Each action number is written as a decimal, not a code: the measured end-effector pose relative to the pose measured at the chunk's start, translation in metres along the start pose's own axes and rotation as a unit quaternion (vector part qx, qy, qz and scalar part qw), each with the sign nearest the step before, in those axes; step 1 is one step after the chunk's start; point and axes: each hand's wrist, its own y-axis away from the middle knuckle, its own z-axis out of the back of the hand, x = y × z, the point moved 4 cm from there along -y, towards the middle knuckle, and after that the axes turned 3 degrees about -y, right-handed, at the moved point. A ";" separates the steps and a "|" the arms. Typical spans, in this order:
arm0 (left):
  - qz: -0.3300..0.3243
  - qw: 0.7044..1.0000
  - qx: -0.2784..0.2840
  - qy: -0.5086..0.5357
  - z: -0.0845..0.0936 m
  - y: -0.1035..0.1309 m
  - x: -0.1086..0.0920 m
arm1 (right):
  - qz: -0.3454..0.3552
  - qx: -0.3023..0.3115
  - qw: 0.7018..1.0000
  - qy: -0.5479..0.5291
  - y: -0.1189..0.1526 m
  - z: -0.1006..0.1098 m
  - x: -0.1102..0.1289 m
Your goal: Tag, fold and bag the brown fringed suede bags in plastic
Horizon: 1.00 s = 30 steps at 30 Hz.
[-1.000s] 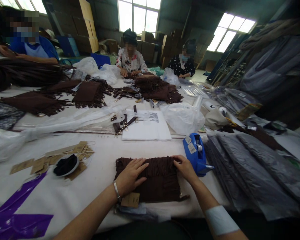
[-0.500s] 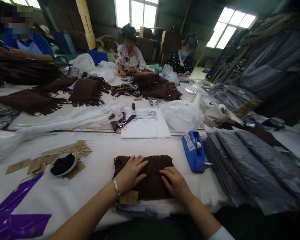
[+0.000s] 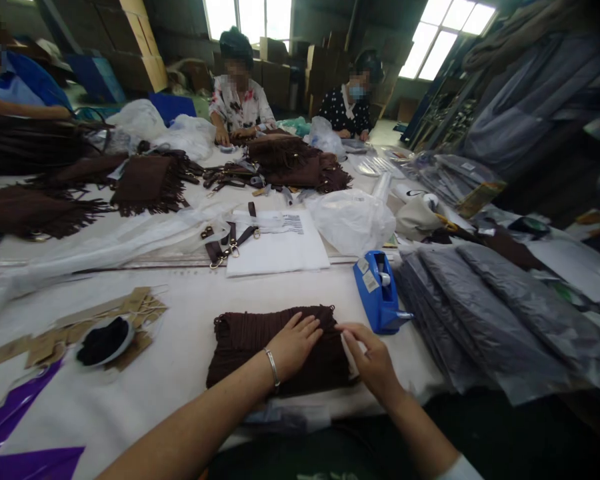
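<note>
Left hand (image 3: 294, 343) lies flat, fingers spread, on the fringed bag (image 3: 260, 340); right hand (image 3: 373, 357), fingers curled, pinches the bag's right edge, just beside the tape dispenser (image 3: 377, 293).

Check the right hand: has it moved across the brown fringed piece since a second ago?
Yes. The right hand went from the brown fringed piece's far right corner beside the blue tape dispenser inward and nearer, now at its right edge close to the left hand.
</note>
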 end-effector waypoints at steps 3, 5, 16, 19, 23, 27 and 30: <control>0.011 1.000 0.002 -0.002 0.003 0.008 -0.006 | -0.005 -0.014 1.000 0.026 -0.033 -0.002 -0.027; 0.018 1.000 0.000 -0.001 0.008 0.009 -0.010 | 0.008 0.013 0.999 0.045 -0.048 -0.012 -0.038; 0.039 0.995 -0.070 0.054 0.039 -0.028 0.002 | 0.053 0.026 0.996 0.073 -0.019 -0.034 -0.014; 0.011 0.999 -0.012 0.036 0.020 -0.033 0.003 | 0.088 0.064 0.990 0.091 -0.001 -0.043 0.000; 0.010 1.000 0.001 0.009 0.001 -0.012 -0.003 | 0.139 0.142 0.976 0.094 0.019 -0.032 0.018; 0.043 0.999 -0.014 -0.010 -0.003 0.010 -0.018 | 0.114 0.045 0.991 0.048 -0.005 -0.004 0.014; 0.066 0.997 -0.023 -0.026 0.002 0.017 -0.030 | 0.082 0.058 0.994 0.047 -0.031 -0.019 -0.004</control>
